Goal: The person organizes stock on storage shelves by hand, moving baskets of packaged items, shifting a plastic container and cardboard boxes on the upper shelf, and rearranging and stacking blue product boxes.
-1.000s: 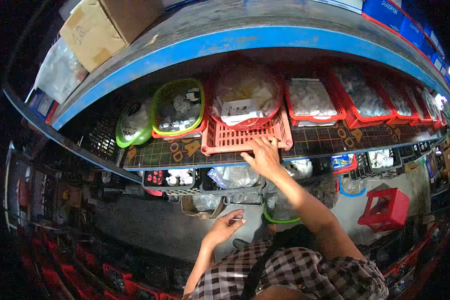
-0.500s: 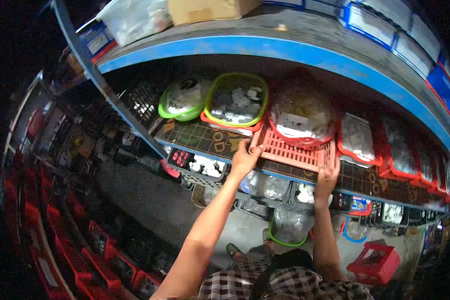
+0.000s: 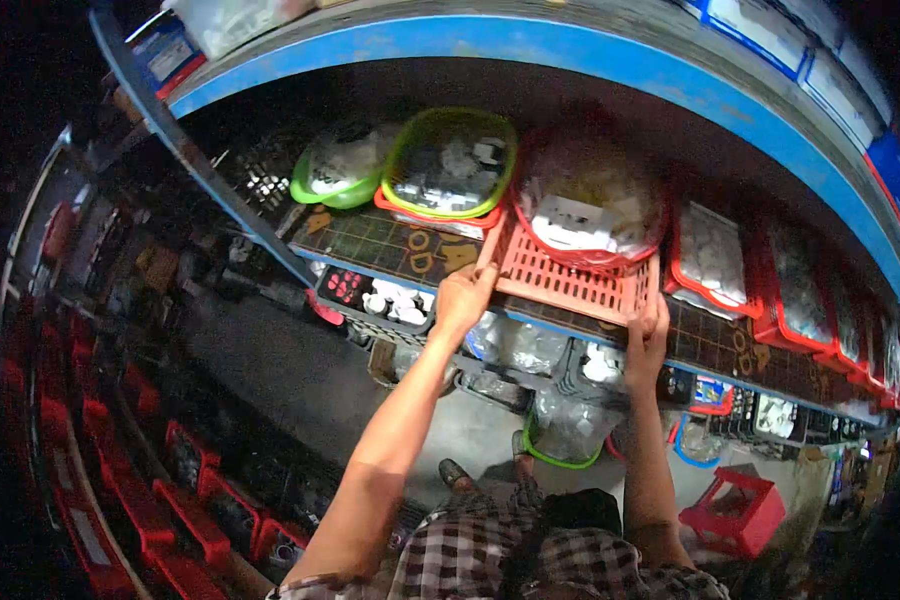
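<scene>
A salmon-red slotted plastic basket (image 3: 570, 283) lies near the front edge of the shelf. My left hand (image 3: 466, 299) is closed on its front left corner, thumb on the rim. On the front right corner, my right hand (image 3: 648, 338) has its fingers wrapped round the edge. A round red basket (image 3: 532, 232) with a clear bag and white pieces (image 3: 573, 222) rests on the back part of the slotted basket, hiding its rear. Left of my left hand stands a yellow-green basket (image 3: 398, 160) of grey and white parts, on top of a red-orange one.
A light green bowl (image 3: 315, 190) stands farther left; red trays (image 3: 705, 262) of bagged parts line the right. A blue shelf beam (image 3: 490, 35) runs overhead. Below are black crates (image 3: 375, 318) and a red stool (image 3: 735, 510). A metal post (image 3: 205, 170) is at the left.
The view has shifted, so the shelves appear higher and slightly to the left. Both hands keep hold of the slotted basket's front corners, with little visible movement against the shelf.
</scene>
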Demonstrator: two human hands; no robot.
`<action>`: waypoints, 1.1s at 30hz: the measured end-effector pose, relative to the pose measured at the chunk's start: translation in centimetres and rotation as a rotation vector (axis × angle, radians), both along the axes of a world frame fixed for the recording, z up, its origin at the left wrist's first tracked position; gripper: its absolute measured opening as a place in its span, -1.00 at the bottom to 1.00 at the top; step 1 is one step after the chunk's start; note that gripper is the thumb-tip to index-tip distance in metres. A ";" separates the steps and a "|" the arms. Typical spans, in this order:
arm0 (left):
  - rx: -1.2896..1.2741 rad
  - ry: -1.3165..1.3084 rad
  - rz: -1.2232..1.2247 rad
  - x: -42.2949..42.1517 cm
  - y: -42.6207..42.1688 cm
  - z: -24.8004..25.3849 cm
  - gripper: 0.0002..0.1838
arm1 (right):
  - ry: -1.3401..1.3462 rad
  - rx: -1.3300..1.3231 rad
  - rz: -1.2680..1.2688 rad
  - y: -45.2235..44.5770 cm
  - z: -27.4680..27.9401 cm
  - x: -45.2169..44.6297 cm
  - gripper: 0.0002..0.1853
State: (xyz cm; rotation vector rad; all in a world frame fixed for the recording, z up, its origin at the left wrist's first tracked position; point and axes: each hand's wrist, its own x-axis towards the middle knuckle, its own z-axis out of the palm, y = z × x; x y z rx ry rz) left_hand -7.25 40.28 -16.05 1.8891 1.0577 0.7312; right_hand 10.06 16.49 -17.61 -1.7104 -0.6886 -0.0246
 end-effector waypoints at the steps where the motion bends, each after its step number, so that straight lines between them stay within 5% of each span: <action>1: 0.072 0.154 -0.050 -0.9 -1.4 1.6 -0.44 | 0.023 0.024 -0.007 -1.3 0.4 -0.4 -0.46; 5: -0.065 0.211 -0.220 -5.3 -9.9 2.4 -0.43 | 0.214 0.222 -0.084 -8.4 0.0 -4.1 -0.55; 10: -0.374 0.118 -0.322 -10.6 -17.8 2.9 -0.68 | 0.376 0.306 -0.174 -12.4 1.1 -9.1 -0.21; 15: -0.507 0.014 -0.939 -10.3 -19.8 0.7 -0.74 | 0.482 0.479 -0.202 -13.0 0.2 -9.2 -0.23; 17: -0.234 -0.033 -1.272 -8.8 -19.9 -0.1 -0.63 | 0.521 0.493 -0.226 -12.9 0.5 -9.8 -0.31; 19: -0.351 0.108 -1.403 -8.1 -19.7 -0.5 -0.59 | 0.906 0.587 -0.027 -14.3 -0.7 -9.3 -0.39; 20: -0.355 0.171 -1.490 -8.1 -18.7 -0.8 -0.56 | 0.878 0.546 0.047 -15.2 -1.6 -9.0 -0.48; 23: -0.429 0.264 -1.202 -9.6 -13.9 0.6 -0.48 | 1.014 0.525 0.178 -18.5 0.8 -8.2 -0.50; 24: -0.678 -0.091 -1.206 -10.8 -11.7 -7.8 -0.43 | 0.868 0.452 0.121 -18.2 3.3 -9.1 -0.49; 25: -1.092 0.112 -0.754 -10.8 -10.2 -4.6 -0.41 | 0.811 0.391 0.062 -19.4 2.4 -8.6 -0.48; 26: -1.292 -0.109 -0.565 -11.2 -8.8 -4.2 -0.32 | 0.758 0.325 -0.001 -20.7 2.3 -8.2 -0.47; 27: -1.503 -0.354 -0.547 -11.7 -7.1 -5.8 -0.21 | 0.789 0.275 -0.022 -22.2 2.5 -8.4 -0.48; 28: -1.444 -0.435 -0.640 -12.2 -6.8 -6.7 -0.03 | 0.841 0.230 -0.004 -21.8 3.9 -8.3 -0.49; 31: -1.687 -0.673 -0.874 -13.3 -7.7 -2.9 0.30 | 0.912 0.139 0.069 -19.2 5.7 -6.0 -0.51; 33: -1.767 -1.054 -0.987 -14.6 -8.4 -2.3 0.34 | 0.899 0.083 0.164 -16.6 5.7 -3.0 -0.50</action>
